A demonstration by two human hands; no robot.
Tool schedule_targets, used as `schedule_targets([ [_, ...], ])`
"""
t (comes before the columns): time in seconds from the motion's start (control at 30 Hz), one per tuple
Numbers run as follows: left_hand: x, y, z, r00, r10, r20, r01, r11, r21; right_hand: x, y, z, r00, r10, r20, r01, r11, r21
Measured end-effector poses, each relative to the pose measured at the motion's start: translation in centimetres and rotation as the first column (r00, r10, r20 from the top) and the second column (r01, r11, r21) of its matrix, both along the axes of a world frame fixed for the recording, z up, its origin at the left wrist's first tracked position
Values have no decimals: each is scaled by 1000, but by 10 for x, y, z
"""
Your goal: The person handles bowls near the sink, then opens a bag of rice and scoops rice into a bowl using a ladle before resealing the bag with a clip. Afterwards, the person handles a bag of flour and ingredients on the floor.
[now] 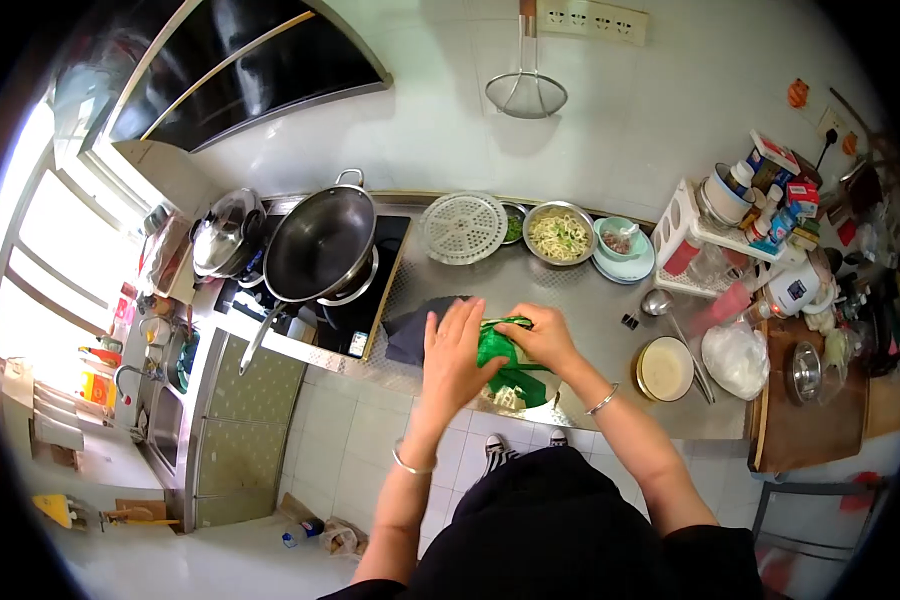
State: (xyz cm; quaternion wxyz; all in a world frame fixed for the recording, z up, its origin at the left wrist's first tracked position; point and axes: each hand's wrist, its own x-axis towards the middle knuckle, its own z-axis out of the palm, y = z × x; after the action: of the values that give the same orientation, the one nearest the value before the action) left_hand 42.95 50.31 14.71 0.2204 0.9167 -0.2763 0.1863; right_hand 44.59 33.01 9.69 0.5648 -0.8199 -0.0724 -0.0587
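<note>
A green plastic packet (494, 345) is between my hands above the front edge of the steel counter. My right hand (542, 338) pinches its upper edge between thumb and fingers. My left hand (454, 350) is stretched out flat against the packet's left side, its fingers pointing away from me. What the packet contains is not visible. Beside my left hand a dark grey cloth (407, 336) lies on the counter.
A wok (320, 245) stands on the stove, its handle jutting towards me. Along the wall are a perforated steamer plate (464, 228), a bowl of shredded food (559, 235) and a small bowl of meat (620, 238). A ladle (656, 302) and a pale bowl (665, 369) are at right.
</note>
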Motion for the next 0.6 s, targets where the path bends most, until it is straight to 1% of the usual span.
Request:
schedule_targets([
  [0.03, 11, 0, -1, 1000, -10, 3, 10, 1000, -1, 1, -1, -3, 1000, -10, 3, 10, 1000, -1],
  [0.07, 22, 3, -5, 978, -66, -197, 75, 996, 41, 3, -1, -11, 999, -23, 26, 20, 996, 83],
  [0.1, 29, 5, -10, 914, -105, -392, 145, 987, 74, 3, -1, -16, 998, -35, 46, 27, 985, 170],
  [0.13, 34, 7, -16, 913, -109, -392, 152, 985, 80, -1, -2, -17, 998, -43, 46, 34, 984, 176],
  [0.2, 42, 10, -25, 915, -141, -379, 143, 989, -22, -11, -9, -20, 993, -26, -116, 41, 990, 132],
  [0.23, 43, 9, -26, 913, -145, -381, 149, 989, -18, -16, -16, -28, 993, -31, -118, 47, 990, 136],
  [0.27, 43, 7, -27, 899, -130, -419, 111, 991, -70, -21, -26, -40, 1000, 1, -31, -5, 990, -142],
  [0.3, 43, 5, -29, 881, -119, -459, 71, 990, -120, -26, -30, -50, 998, 54, 39, -33, 910, -412],
  [0.33, 43, 4, -33, 877, -126, -463, 79, 990, -119, -32, -29, -58, 998, 46, 35, -27, 911, -411],
  [0.4, 46, 2, -44, 901, -183, -394, 107, 973, -206, -40, -30, -72, 984, -105, 144, 145, 942, -303],
  [0.43, 44, 1, -51, 900, -184, -396, 109, 973, -204, -38, -32, -77, 984, -107, 142, 146, 942, -301],
  [0.5, 35, 0, -66, 957, -69, -281, 2, 973, -232, -32, -36, -86, 963, -98, 250, 201, 882, -427],
  [0.53, 34, -1, -72, 957, -74, -281, 9, 974, -227, -31, -35, -91, 962, -107, 251, 208, 882, -422],
  [0.6, 33, -6, -73, 981, -81, -178, 14, 938, -347, -28, -34, -93, 942, -147, 303, 258, 894, -366],
])
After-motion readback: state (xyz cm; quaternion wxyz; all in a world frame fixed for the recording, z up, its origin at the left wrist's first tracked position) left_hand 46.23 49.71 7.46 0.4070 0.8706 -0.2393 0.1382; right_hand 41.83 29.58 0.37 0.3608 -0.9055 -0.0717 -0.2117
